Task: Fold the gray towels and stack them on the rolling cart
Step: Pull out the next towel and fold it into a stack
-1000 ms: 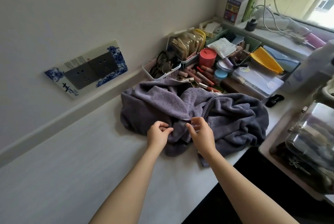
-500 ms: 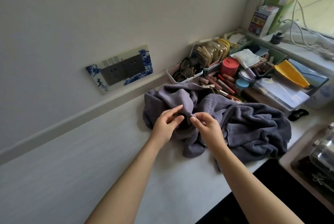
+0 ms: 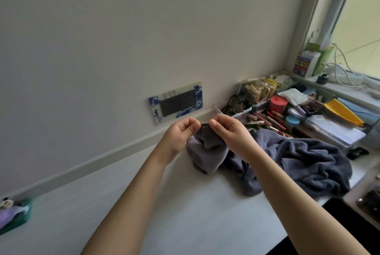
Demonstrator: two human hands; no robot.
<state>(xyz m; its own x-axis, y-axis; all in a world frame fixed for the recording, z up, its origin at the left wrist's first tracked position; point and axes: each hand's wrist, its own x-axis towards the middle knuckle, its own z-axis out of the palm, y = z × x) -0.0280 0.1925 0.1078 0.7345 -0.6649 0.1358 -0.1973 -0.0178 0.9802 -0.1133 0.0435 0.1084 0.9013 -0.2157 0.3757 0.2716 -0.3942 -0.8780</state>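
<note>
A gray towel (image 3: 207, 152) hangs from both hands above the white countertop (image 3: 185, 213), its upper edge pinched between them. My left hand (image 3: 181, 133) grips the edge on the left and my right hand (image 3: 228, 131) grips it just to the right, fingertips close together. A crumpled heap of gray towels (image 3: 304, 164) lies on the counter to the right, partly behind my right forearm. The rolling cart is only partly in view at the right edge, if at all.
Cluttered trays of cosmetics with a red cup (image 3: 278, 104) fill the back right corner. A blue-and-white socket plate (image 3: 176, 101) sits on the wall. A clear box (image 3: 337, 131) and yellow cloth (image 3: 343, 112) lie by the window sill. A green bin (image 3: 14, 215) stands far left.
Both hands have lifted the towel's edge up off the heap, raising it clear of the counter. The view has tilted upward and shifted left.
</note>
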